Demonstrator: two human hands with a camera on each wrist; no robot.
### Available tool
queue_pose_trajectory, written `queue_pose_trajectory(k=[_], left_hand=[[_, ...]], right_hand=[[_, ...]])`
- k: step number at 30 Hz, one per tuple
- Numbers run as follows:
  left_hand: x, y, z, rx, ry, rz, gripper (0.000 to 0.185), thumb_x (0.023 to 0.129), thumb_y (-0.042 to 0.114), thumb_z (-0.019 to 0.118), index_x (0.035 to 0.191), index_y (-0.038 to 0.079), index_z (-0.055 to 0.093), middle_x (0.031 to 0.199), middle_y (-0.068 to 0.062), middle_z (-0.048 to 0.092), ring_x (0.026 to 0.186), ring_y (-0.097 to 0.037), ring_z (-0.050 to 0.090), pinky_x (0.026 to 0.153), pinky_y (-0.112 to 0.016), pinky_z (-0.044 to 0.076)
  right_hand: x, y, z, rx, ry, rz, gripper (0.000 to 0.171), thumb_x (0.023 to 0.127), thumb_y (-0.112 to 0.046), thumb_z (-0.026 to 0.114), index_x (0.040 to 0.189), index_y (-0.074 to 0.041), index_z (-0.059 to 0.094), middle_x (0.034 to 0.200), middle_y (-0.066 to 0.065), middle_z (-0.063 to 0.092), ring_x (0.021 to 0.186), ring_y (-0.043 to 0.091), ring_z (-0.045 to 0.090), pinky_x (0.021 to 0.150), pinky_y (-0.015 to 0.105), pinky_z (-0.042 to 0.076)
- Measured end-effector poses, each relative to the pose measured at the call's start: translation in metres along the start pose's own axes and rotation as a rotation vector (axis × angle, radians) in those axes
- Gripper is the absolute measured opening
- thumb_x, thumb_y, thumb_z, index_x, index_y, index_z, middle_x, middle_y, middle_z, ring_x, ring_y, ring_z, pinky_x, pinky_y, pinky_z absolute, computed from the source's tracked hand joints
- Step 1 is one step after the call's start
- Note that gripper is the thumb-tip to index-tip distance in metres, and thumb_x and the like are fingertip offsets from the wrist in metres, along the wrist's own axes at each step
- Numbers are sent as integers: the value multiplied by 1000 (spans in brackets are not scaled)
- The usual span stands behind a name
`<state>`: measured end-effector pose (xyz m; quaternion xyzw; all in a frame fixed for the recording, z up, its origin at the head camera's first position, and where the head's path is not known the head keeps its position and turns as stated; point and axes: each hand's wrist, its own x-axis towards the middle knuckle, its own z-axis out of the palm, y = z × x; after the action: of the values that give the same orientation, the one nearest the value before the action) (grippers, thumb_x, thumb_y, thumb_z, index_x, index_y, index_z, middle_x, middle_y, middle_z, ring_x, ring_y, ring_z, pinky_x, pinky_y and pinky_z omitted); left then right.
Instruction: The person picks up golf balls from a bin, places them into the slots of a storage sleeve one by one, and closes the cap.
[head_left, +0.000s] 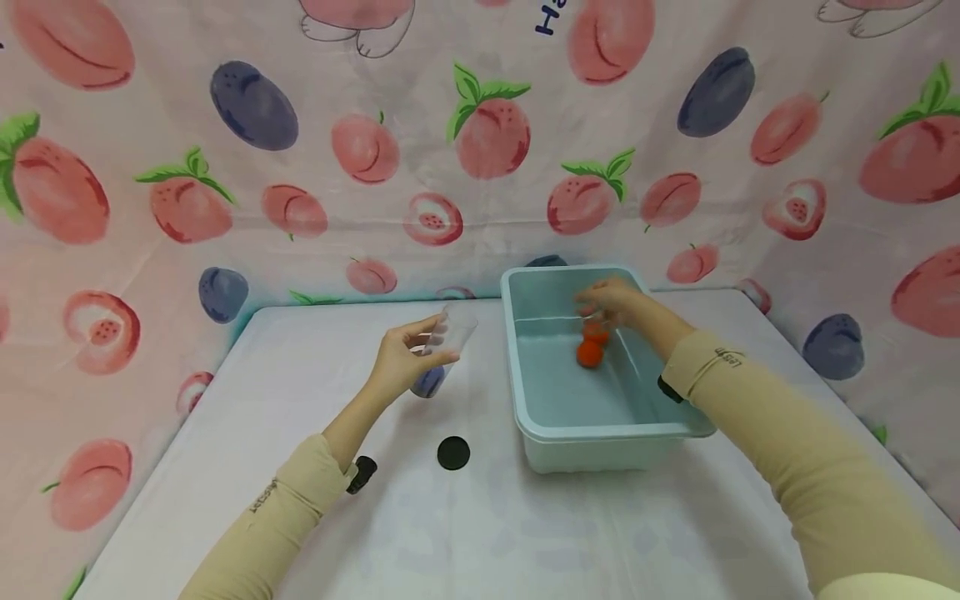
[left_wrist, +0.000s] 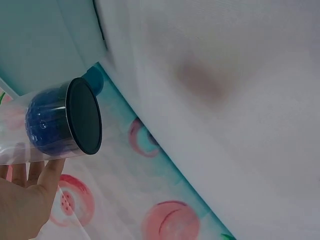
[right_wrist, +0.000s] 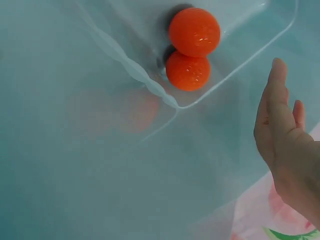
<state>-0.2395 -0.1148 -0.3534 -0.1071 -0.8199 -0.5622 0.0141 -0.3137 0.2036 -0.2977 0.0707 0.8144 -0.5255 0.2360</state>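
My left hand point(head_left: 402, 360) grips a clear plastic tube point(head_left: 454, 327) between thumb and fingers, tilted above the table. A dark blue ball point(left_wrist: 49, 121) lies inside the tube, against its black end cap point(left_wrist: 83, 116). My right hand point(head_left: 611, 302) is inside the upper part of a pale blue-green bin point(head_left: 573, 432), blurred in the head view. Its fingers are extended and hold nothing in the right wrist view point(right_wrist: 286, 125). Two orange balls, a nearer one point(head_left: 589, 354) and another orange ball point(right_wrist: 188, 71), touch each other on the bin floor, apart from the hand.
A round black disc point(head_left: 453, 452) lies on the white table point(head_left: 420, 533) left of the bin. Fruit-printed cloth point(head_left: 480, 208) hangs behind the table and along its sides. The bin's raised walls stand between the two hands.
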Motion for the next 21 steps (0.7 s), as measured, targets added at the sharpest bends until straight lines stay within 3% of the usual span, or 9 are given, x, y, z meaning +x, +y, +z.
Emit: queue_pose_trajectory(k=[3, 8, 16, 21], left_hand=[[-1, -1, 0, 3, -1, -3, 63, 76, 12, 78, 134, 14, 54, 126, -16, 61, 115, -29, 59, 98, -43, 49], [1, 0, 1, 5, 6, 5, 63, 76, 12, 78, 134, 14, 54, 125, -14, 62, 113, -28, 60, 96, -43, 50], [3, 1, 8, -13, -7, -2, 63, 77, 12, 78, 135, 13, 53, 126, -15, 62, 115, -29, 60, 97, -42, 49], [2, -2, 12, -13, -12, -6, 63, 77, 12, 78, 135, 11, 53, 126, -15, 61, 116, -31, 58, 97, -43, 49]], right_hand=[[6, 5, 2, -24, 35, 32, 54, 97, -18, 45, 141, 9, 28, 132, 27, 42, 94, 26, 59, 100, 44, 46], [16, 11, 1, -68, 58, 53, 55, 97, -18, 45, 141, 9, 27, 130, 28, 42, 108, 34, 54, 98, 44, 48], [28, 15, 5, -171, -8, 134, 54, 97, -23, 43, 140, 7, 34, 140, 31, 37, 124, 43, 43, 104, 50, 42], [98, 49, -15, -210, -29, 166, 52, 87, -32, 63, 125, 2, 53, 115, 26, 53, 102, 42, 55, 84, 50, 54]])
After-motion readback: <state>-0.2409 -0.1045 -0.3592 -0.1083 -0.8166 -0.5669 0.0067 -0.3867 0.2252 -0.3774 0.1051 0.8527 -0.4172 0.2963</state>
